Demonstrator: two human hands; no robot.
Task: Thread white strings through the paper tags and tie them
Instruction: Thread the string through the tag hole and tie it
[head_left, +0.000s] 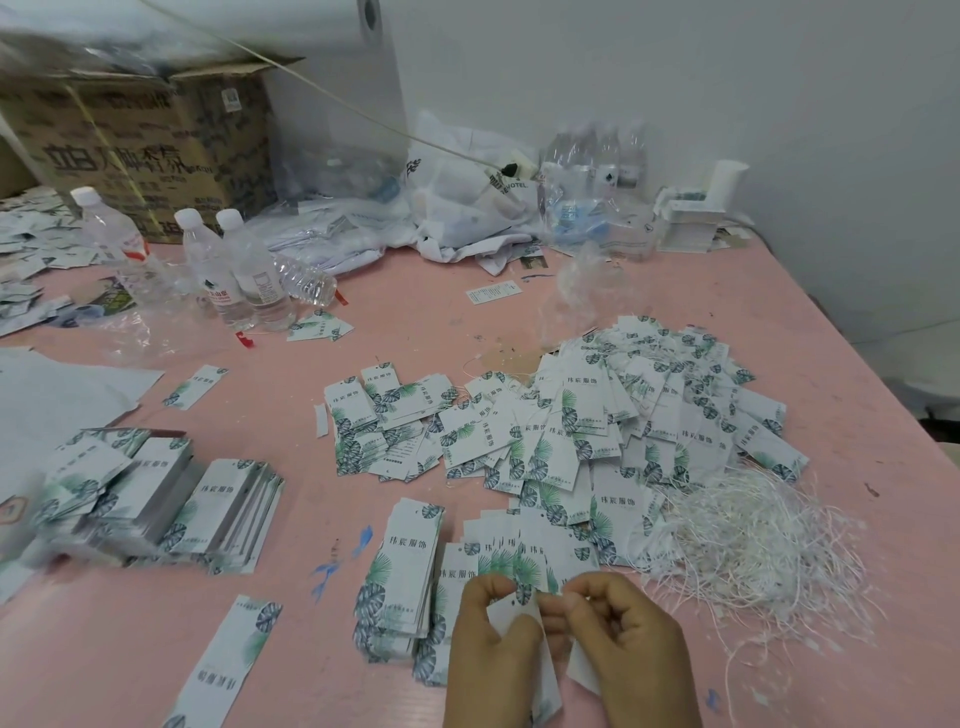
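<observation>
Close to the table's near edge, our left hand and right hand meet, both with fingers curled, pinching a white tag by its top between them. Whether a string is in the grip, we cannot tell. Just beyond the hands lie neat stacks of tags. A loose heap of tags fills the table's middle, and a tangle of white strings lies toward the right edge. More stacks sit near the left edge. Water bottles and a cardboard box stand at the far left corner.
</observation>
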